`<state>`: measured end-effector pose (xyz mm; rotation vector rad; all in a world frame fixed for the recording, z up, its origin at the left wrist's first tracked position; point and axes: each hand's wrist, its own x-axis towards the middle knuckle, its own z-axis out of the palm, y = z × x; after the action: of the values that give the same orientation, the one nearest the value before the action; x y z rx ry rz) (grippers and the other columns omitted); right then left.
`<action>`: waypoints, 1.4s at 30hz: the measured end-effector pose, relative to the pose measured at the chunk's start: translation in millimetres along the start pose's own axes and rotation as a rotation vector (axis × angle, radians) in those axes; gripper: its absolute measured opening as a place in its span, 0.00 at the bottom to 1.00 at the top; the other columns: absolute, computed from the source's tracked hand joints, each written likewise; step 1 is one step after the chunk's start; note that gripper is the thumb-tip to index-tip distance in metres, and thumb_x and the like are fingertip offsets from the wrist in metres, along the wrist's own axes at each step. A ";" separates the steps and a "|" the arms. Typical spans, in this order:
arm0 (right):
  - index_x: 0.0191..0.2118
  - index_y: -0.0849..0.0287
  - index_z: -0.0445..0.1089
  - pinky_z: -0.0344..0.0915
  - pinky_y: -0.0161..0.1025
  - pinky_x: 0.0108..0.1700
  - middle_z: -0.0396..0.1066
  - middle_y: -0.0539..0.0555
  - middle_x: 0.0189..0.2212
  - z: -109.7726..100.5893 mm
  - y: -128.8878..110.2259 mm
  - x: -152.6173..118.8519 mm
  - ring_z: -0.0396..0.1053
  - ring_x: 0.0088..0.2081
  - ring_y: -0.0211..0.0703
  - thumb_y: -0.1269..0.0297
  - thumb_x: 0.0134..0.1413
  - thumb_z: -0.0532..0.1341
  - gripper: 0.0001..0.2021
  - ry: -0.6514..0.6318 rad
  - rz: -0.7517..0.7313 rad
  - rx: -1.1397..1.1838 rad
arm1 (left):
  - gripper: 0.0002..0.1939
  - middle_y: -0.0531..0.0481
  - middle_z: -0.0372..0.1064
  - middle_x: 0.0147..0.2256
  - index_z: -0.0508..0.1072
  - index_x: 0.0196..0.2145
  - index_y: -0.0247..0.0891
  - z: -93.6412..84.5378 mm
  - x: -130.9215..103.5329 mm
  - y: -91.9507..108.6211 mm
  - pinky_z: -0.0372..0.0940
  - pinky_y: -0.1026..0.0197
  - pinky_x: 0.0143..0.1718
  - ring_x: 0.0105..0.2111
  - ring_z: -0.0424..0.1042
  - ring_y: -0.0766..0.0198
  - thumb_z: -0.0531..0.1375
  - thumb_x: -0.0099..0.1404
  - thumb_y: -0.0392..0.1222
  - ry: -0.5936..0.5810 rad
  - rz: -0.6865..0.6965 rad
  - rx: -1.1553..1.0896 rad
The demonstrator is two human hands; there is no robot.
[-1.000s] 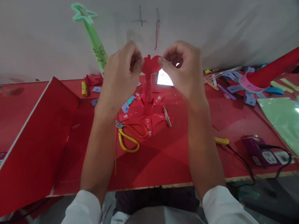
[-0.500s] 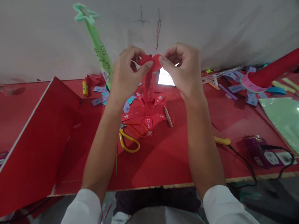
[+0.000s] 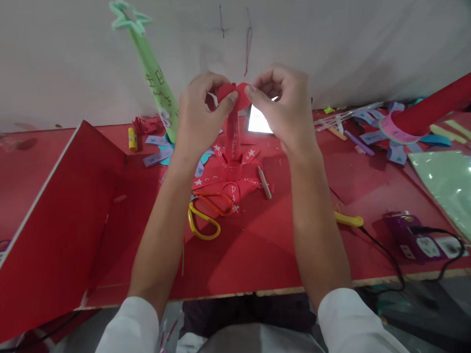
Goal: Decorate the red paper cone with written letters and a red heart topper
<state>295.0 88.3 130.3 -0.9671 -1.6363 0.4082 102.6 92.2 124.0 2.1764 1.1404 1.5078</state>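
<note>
A red heart-like piece (image 3: 242,99) sits at the top of an upright red tube (image 3: 233,134). My left hand (image 3: 203,111) pinches its left part between thumb and fingers. The thumb and fingertips of my right hand (image 3: 284,108) close on its right edge. At the tube's foot, red strips (image 3: 232,172) with white stars and writing spread over the table. A pale pencil-like stick (image 3: 264,182) lies on the right strips. Scissors with orange handles (image 3: 214,201) and scissors with yellow handles (image 3: 203,228) lie in front.
The red table (image 3: 247,256) holds a red panel (image 3: 55,225) standing at left, a yellow glue stick (image 3: 132,139) and a green tube (image 3: 154,77) with a star. At right are a yellow corded tool (image 3: 348,220), a purple box (image 3: 412,238) and a large red tube (image 3: 440,103). A lit screen (image 3: 259,120) stands behind.
Both hands and the red piece between them have shifted slightly left in the view. The pinching grips look the same.
</note>
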 end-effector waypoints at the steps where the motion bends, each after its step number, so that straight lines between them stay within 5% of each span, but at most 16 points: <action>1: 0.31 0.46 0.70 0.68 0.46 0.38 0.76 0.47 0.30 -0.1 -0.7 -0.3 0.69 0.33 0.45 0.48 0.58 0.72 0.14 -0.011 0.005 0.000 | 0.13 0.50 0.75 0.40 0.75 0.41 0.48 0.8 0.8 -3.2 0.63 0.49 0.41 0.39 0.70 0.56 0.66 0.68 0.58 -0.002 0.002 -0.002; 9: 0.31 0.47 0.70 0.67 0.46 0.37 0.76 0.48 0.29 0.7 2.8 -0.3 0.69 0.32 0.45 0.48 0.59 0.71 0.14 0.009 -0.010 0.002 | 0.15 0.51 0.74 0.39 0.76 0.39 0.47 4.1 5.9 -15.7 0.61 0.51 0.40 0.35 0.65 0.60 0.69 0.67 0.59 0.012 0.018 -0.029; 26: 0.27 0.43 0.69 0.71 0.49 0.36 0.77 0.46 0.27 -2.8 -3.9 -1.3 0.73 0.30 0.48 0.63 0.56 0.69 0.10 0.046 -0.047 -0.016 | 0.10 0.50 0.75 0.38 0.77 0.41 0.48 6.4 2.4 -5.4 0.64 0.49 0.39 0.34 0.67 0.58 0.68 0.68 0.53 0.011 0.024 -0.001; 33: 0.27 0.44 0.70 0.69 0.49 0.33 0.76 0.46 0.25 0.2 2.7 0.8 0.73 0.28 0.48 0.60 0.54 0.68 0.08 0.058 -0.066 0.035 | 0.07 0.50 0.75 0.41 0.77 0.42 0.46 5.6 0.8 -1.6 0.64 0.50 0.40 0.35 0.67 0.59 0.67 0.70 0.49 -0.009 -0.006 0.010; 42: 0.27 0.45 0.69 0.70 0.48 0.35 0.77 0.46 0.26 -0.4 -1.4 -1.1 0.72 0.29 0.47 0.59 0.55 0.67 0.08 0.049 -0.039 0.008 | 0.15 0.51 0.74 0.37 0.77 0.40 0.46 8.1 2.6 -9.2 0.66 0.50 0.38 0.33 0.66 0.62 0.67 0.70 0.59 0.031 0.060 -0.038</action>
<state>294.8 86.5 130.7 -0.9308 -1.6056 0.3617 105.9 101.8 116.7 2.1875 1.0561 1.5800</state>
